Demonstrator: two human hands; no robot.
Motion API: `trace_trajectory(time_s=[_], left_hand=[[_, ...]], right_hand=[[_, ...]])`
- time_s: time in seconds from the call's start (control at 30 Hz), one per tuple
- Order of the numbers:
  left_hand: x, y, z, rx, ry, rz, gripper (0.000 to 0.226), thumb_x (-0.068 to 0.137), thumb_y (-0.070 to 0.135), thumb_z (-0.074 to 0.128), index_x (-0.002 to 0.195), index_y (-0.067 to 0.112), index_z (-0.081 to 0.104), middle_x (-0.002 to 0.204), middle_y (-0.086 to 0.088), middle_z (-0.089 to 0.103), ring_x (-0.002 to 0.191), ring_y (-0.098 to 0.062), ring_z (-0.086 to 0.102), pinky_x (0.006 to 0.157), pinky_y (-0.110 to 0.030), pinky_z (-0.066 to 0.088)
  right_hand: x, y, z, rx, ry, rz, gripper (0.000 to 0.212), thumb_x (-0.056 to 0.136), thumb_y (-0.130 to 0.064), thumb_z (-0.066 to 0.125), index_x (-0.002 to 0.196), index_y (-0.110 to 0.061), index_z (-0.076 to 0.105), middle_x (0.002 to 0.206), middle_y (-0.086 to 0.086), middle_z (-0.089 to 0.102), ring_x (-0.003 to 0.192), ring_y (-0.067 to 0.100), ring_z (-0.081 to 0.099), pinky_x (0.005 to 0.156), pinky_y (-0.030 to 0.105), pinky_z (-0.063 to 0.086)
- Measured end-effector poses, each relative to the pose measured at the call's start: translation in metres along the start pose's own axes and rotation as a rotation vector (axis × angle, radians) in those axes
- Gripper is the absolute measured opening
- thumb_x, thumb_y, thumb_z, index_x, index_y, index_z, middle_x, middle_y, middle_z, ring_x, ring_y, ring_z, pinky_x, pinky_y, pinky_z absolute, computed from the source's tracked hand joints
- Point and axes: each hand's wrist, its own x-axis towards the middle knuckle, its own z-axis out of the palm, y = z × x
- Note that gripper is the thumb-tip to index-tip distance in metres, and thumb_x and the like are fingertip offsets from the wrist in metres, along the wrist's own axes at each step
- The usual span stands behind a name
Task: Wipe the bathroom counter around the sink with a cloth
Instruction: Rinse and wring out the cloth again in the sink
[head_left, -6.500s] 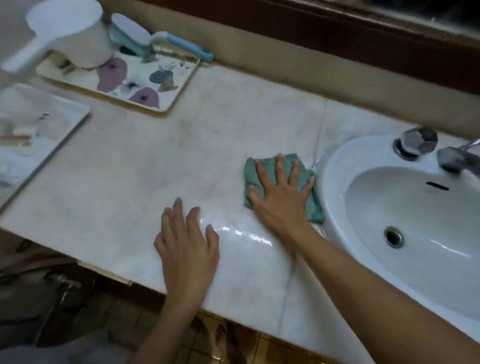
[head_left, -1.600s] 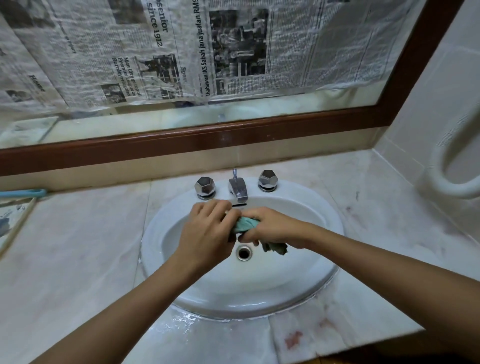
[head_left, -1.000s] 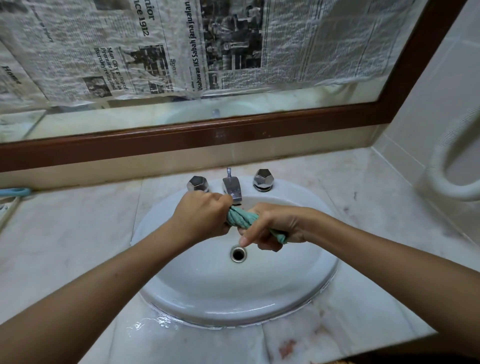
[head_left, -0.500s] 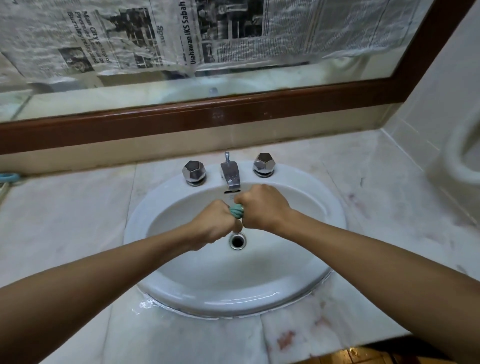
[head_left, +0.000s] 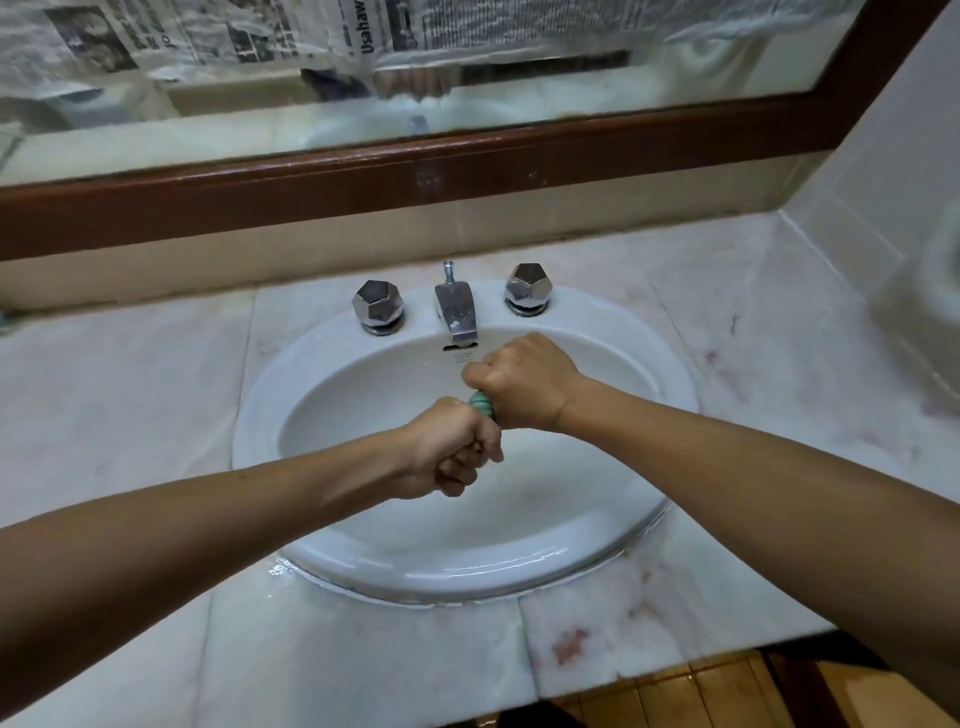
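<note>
Both fists grip a green cloth (head_left: 481, 403) twisted into a tight roll over the white oval sink (head_left: 670, 374). My left hand (head_left: 451, 448) holds the near end, my right hand (head_left: 523, 382) the far end, just below the chrome spout (head_left: 456, 310). Only a short stretch of cloth shows between the fists. The pale marble counter (head_left: 119, 395) surrounds the sink, with wet streaks at the basin's front left rim. The drain is hidden behind my hands.
Two faceted chrome knobs (head_left: 377, 306) (head_left: 527, 287) flank the spout. A brown-framed mirror (head_left: 415, 171) partly covered with newspaper runs behind the counter. A tiled wall (head_left: 883, 171) closes the right side. The counter's front edge (head_left: 675, 675) drops to a brown floor.
Earlier my right hand wiped the counter left of the sink with the flat cloth. Both hands then took it over the basin and have twisted it tighter, the fists turning against each other.
</note>
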Motion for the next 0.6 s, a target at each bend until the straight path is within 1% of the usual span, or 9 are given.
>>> trace_trajectory(time_s=[0.07, 0.13, 0.43, 0.5, 0.57, 0.6], left_hand=[[-0.001, -0.002, -0.001, -0.058, -0.070, -0.047, 0.038, 0.078, 0.003, 0.046, 0.052, 0.021, 0.026, 0.041, 0.004, 0.020, 0.033, -0.008, 0.014, 0.039, -0.018, 0.010], [-0.002, -0.004, -0.001, -0.077, -0.104, -0.078, 0.039, 0.080, 0.004, 0.044, 0.051, 0.021, 0.025, 0.040, 0.005, 0.020, 0.031, -0.007, 0.014, 0.038, -0.017, 0.009], [-0.008, -0.009, -0.001, -0.083, -0.159, -0.100, 0.038, 0.081, 0.004, 0.044, 0.052, 0.021, 0.025, 0.039, 0.006, 0.020, 0.030, -0.006, 0.014, 0.037, -0.018, 0.008], [-0.011, -0.009, -0.001, -0.024, -0.122, -0.051, 0.038, 0.080, 0.004, 0.047, 0.052, 0.021, 0.027, 0.041, 0.005, 0.022, 0.032, -0.008, 0.015, 0.039, -0.018, 0.010], [-0.016, -0.008, -0.001, 0.091, -0.030, 0.064, 0.039, 0.078, 0.003, 0.053, 0.050, 0.019, 0.030, 0.042, 0.002, 0.026, 0.035, -0.011, 0.018, 0.043, -0.019, 0.013], [-0.018, -0.007, -0.001, 0.166, 0.028, 0.130, 0.038, 0.076, 0.003, 0.057, 0.050, 0.018, 0.033, 0.042, 0.000, 0.030, 0.036, -0.013, 0.021, 0.044, -0.020, 0.015]], right_hand=[[0.000, -0.002, -0.002, -0.004, 0.016, -0.022, 0.034, 0.032, -0.016, 0.081, 0.053, -0.011, 0.054, 0.041, 0.005, 0.050, 0.027, 0.026, 0.042, 0.045, 0.018, 0.022], [-0.001, -0.004, -0.001, -0.024, 0.032, -0.042, 0.033, 0.032, -0.017, 0.081, 0.053, -0.011, 0.055, 0.040, 0.004, 0.050, 0.027, 0.026, 0.042, 0.046, 0.017, 0.024], [-0.010, -0.005, 0.002, -0.136, 0.105, -0.044, 0.034, 0.033, -0.019, 0.081, 0.054, -0.013, 0.055, 0.040, 0.003, 0.050, 0.030, 0.025, 0.045, 0.048, 0.017, 0.021], [-0.011, -0.007, 0.004, -0.136, 0.104, -0.033, 0.035, 0.031, -0.017, 0.081, 0.053, -0.014, 0.053, 0.040, 0.002, 0.049, 0.029, 0.025, 0.044, 0.047, 0.017, 0.021], [-0.013, -0.009, -0.001, -0.160, 0.127, -0.016, 0.037, 0.029, -0.015, 0.080, 0.052, -0.014, 0.051, 0.040, 0.001, 0.049, 0.030, 0.025, 0.042, 0.045, 0.018, 0.021], [-0.015, -0.012, -0.005, -0.160, 0.120, 0.005, 0.036, 0.033, -0.014, 0.080, 0.055, -0.014, 0.052, 0.044, 0.000, 0.052, 0.034, 0.026, 0.042, 0.045, 0.020, 0.021]])
